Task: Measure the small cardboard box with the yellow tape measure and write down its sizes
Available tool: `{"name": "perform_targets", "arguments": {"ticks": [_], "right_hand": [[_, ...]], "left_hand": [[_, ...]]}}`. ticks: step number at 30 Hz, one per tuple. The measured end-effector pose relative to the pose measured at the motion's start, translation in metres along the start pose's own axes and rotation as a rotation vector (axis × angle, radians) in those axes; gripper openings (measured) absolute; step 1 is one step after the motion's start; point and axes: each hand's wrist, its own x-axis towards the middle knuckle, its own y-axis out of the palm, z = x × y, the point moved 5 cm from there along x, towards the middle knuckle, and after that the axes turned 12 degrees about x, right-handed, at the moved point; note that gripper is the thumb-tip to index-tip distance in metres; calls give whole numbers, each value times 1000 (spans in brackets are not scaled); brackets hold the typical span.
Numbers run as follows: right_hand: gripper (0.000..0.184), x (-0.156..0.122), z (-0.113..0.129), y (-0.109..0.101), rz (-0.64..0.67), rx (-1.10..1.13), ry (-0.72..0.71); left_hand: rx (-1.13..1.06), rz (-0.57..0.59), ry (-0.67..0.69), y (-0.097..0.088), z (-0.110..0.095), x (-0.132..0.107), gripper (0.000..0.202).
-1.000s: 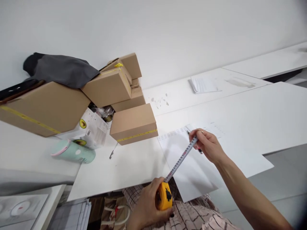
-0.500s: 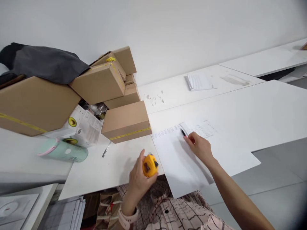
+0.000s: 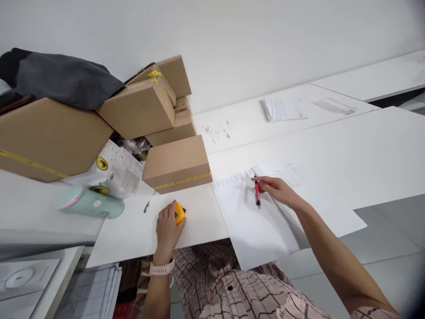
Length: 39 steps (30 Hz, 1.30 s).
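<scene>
Low over the left part of the white table, my left hand [image 3: 168,227] is closed around a yellow tape measure [image 3: 179,214]. A pale pink watch band circles that wrist. My right hand [image 3: 279,190] holds a red and black pen [image 3: 257,195] between its fingers, above large white paper sheets [image 3: 255,235]. Rows of small print run along the top edge of the sheets, too small to read. The sheets' near edge hangs over the table edge. A closed cardboard box [image 3: 177,161] with yellow tape sits just beyond my left hand.
Stacked cardboard boxes [image 3: 137,108] rise at the left, with a dark grey cloth [image 3: 66,79] on top. A mint-green bottle [image 3: 99,204] lies beside a white avocado-print box [image 3: 122,173]. A silver pen [image 3: 149,204] rests on the table [image 3: 199,208]. Papers [image 3: 283,109] lie near the wall.
My left hand has moved left and down to the table with the tape measure. The pen in my right hand has turned, from pointing at the print to pointing back toward me.
</scene>
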Motion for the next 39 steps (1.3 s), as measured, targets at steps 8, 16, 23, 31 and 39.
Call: {"name": "perform_targets", "arguments": {"ticks": [8, 16, 23, 31, 39], "right_hand": [[42, 6, 33, 27, -185, 352, -196], [38, 35, 16, 115, -33, 461, -67], [47, 67, -3, 136, -151, 367, 3], [38, 70, -7, 143, -99, 359, -28], [34, 70, -8, 138, -189, 176, -161]], "left_hand": [[-237, -80, 494, 21, -122, -15, 54], [-208, 56, 521, 36, -164, -16, 73], [-269, 64, 478, 33, -161, -16, 73], [-315, 70, 415, 35, -158, -11, 69], [-311, 40, 368, 35, -158, -6, 55]]}}
